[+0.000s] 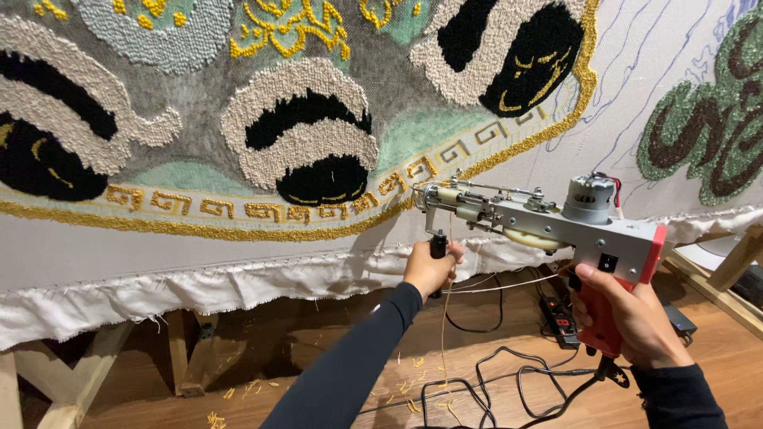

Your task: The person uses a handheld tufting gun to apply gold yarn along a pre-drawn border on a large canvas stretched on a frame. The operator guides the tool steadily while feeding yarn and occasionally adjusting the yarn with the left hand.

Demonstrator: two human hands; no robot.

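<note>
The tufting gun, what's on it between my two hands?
In the head view, between the left hand on the black front handle and the right hand on the red grip runs the tufting gun: grey metal body, with its silver motor on top.

A wooden floor (318, 373) is seen below the work, made of warm brown boards. Short yellow yarn scraps (238, 391) are scattered over it, with a small heap (214, 419) near the lower edge. Black cables (493, 381) are looped across the boards at the right, and a black power strip (559, 322) with red switches is laid flat beside them. The pale wooden legs (187, 361) of a frame are set on the floor at the left, and another slanted wooden beam (715, 290) is seen at the far right.
</note>
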